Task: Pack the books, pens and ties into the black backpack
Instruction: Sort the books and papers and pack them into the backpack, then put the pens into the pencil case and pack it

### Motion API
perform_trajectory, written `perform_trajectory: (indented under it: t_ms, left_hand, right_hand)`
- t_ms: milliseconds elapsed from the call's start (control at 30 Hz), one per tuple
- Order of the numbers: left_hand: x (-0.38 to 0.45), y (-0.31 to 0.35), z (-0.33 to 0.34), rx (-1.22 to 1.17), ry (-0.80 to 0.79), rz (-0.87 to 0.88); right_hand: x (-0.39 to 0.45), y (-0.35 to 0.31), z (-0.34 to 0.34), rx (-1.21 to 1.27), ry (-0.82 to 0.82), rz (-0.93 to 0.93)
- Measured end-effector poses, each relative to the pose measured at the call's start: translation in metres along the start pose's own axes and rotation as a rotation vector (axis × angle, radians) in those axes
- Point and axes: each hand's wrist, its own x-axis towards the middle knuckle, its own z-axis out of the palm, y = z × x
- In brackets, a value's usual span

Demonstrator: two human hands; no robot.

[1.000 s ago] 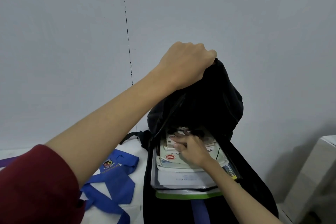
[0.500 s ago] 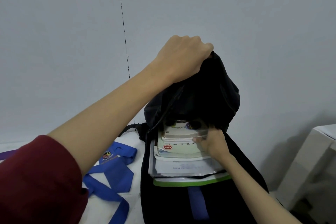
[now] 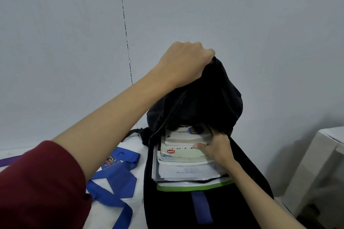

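Left hand above centre frame, fingers curled tight round the top flap of the black backpack, lifting it off the opening. Right hand at centre right, fingers bent round the right edge of the stack of books, thumb on the top cover. Stack half inside the backpack's mouth, flat, white sheets and a green-edged folder lowest. Backpack lying open on the white table at lower centre. Blue tie loose on the table at lower left, just beside the backpack. Red sleeve filling the lower left corner. White cabinet at far right.
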Motion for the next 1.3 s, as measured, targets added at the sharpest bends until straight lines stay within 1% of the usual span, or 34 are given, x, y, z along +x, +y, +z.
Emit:
perform_trajectory:
  t_ms: [67,200,267,367,467,500,533,600,633,667,700,733,800,867,900,1000,1100,1200,1267,1300]
  left_hand:
    - [0.000,-0.001,0.001,0.000,0.000,-0.003]
    - [-0.001,0.002,0.001,0.005,-0.002,0.009]
    - [-0.003,0.003,0.002,0.009,-0.004,0.013]
    - [-0.006,0.004,0.000,-0.007,-0.006,0.020]
    - [-0.008,0.007,0.000,-0.023,0.001,0.035]
    - [-0.010,0.007,0.000,-0.028,0.001,0.036]
    - [-0.011,0.006,0.002,-0.037,0.000,0.035]
    - [-0.013,0.007,0.003,-0.061,0.005,0.040]
    - [-0.015,0.008,0.003,-0.081,0.007,0.041]
    - [-0.017,0.010,0.003,-0.108,0.004,0.041]
    - [-0.020,0.012,0.003,-0.136,-0.002,0.038]
    - [-0.025,0.014,0.002,-0.169,-0.009,0.037]
    - [-0.038,0.021,0.003,-0.250,-0.027,0.049]
    - [-0.057,0.032,0.006,-0.352,-0.040,0.066]
    - [-0.069,0.039,0.009,-0.404,-0.052,0.072]
    - [-0.118,0.071,0.029,-0.529,-0.133,0.095]
    - [-0.173,0.108,0.065,-0.594,-0.289,0.091]
    - [-0.212,0.136,0.101,-0.563,-0.495,0.104]
    - [-0.224,0.143,0.113,-0.545,-0.584,0.132]
    - [-0.224,0.141,0.116,-0.580,-0.619,0.142]
  right_hand:
    - [-0.001,0.001,0.001,0.015,-0.002,-0.043]
    - [0.001,0.001,0.007,-0.017,0.122,-0.037]
    - [0.000,-0.001,0.007,-0.017,0.156,-0.036]
    - [-0.003,-0.004,0.007,-0.038,0.155,-0.043]
    - [-0.017,-0.004,0.005,-0.106,0.111,-0.050]
    - [-0.024,-0.003,0.004,-0.101,0.134,-0.055]
    - [-0.032,-0.001,0.001,-0.087,0.188,-0.057]
    - [-0.048,0.003,-0.010,-0.078,0.346,-0.034]
    - [-0.053,0.006,-0.018,-0.100,0.428,-0.014]
    - [-0.057,0.011,-0.026,-0.152,0.475,0.031]
    - [-0.059,0.015,-0.033,-0.215,0.460,0.101]
    - [-0.059,0.020,-0.040,-0.281,0.394,0.197]
    - [-0.066,0.028,-0.052,-0.349,0.208,0.371]
    - [-0.073,0.035,-0.059,-0.270,0.066,0.470]
    - [-0.077,0.035,-0.062,-0.218,0.028,0.484]
    - [-0.098,0.039,-0.064,-0.108,0.019,0.450]
    - [-0.120,0.039,-0.067,-0.126,-0.033,0.359]
    - [-0.131,0.041,-0.073,-0.051,0.060,0.372]
    - [-0.132,0.041,-0.079,-0.053,0.093,0.369]
    - [-0.130,0.041,-0.082,-0.057,0.088,0.364]
